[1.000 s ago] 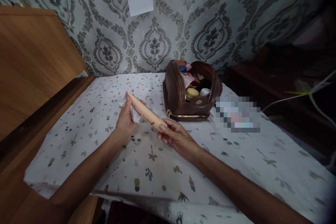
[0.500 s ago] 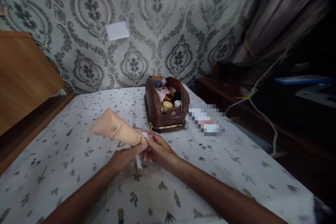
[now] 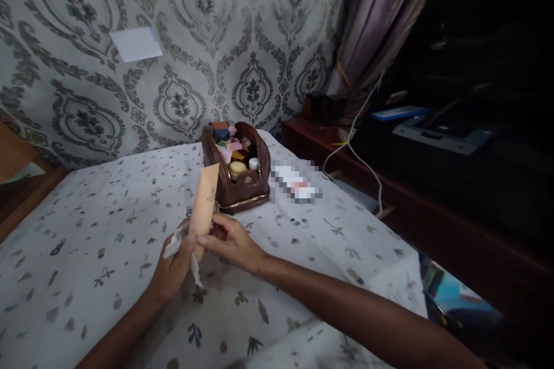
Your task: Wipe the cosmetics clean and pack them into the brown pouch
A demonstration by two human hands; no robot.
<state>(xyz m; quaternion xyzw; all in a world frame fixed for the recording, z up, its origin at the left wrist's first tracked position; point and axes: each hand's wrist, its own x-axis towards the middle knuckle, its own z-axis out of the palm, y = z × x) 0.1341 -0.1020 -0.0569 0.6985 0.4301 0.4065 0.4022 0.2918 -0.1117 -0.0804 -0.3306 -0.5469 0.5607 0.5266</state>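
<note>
A peach-coloured squeeze tube (image 3: pixel 203 202) stands nearly upright, its flat wide end up, between my two hands. My left hand (image 3: pixel 175 262) is closed round its lower end, together with a crumpled white tissue (image 3: pixel 175 240) that sticks out on both sides. From the right, my right hand (image 3: pixel 234 245) pinches the tube near its lower end; part of those fingers is hidden behind it. Just beyond the tube sits an unzipped brown cosmetic bag (image 3: pixel 242 193), filled with small jars and other items. A yellow-lidded jar (image 3: pixel 238 170) and a white-lidded jar (image 3: pixel 254 164) show at its front.
A blurred-out, pixelated item (image 3: pixel 296 183) lies right of the bag on the patterned sheet (image 3: pixel 130 277). A dark red wooden ledge (image 3: pixel 389 225) runs along the right, with a white cable (image 3: pixel 363 161) hanging over it. The patterned wall (image 3: pixel 186 69) rises behind.
The tube has swung from lying tilted leftward to nearly upright, with both hands still on it. My view has turned to the right, so the bag appears further left.
</note>
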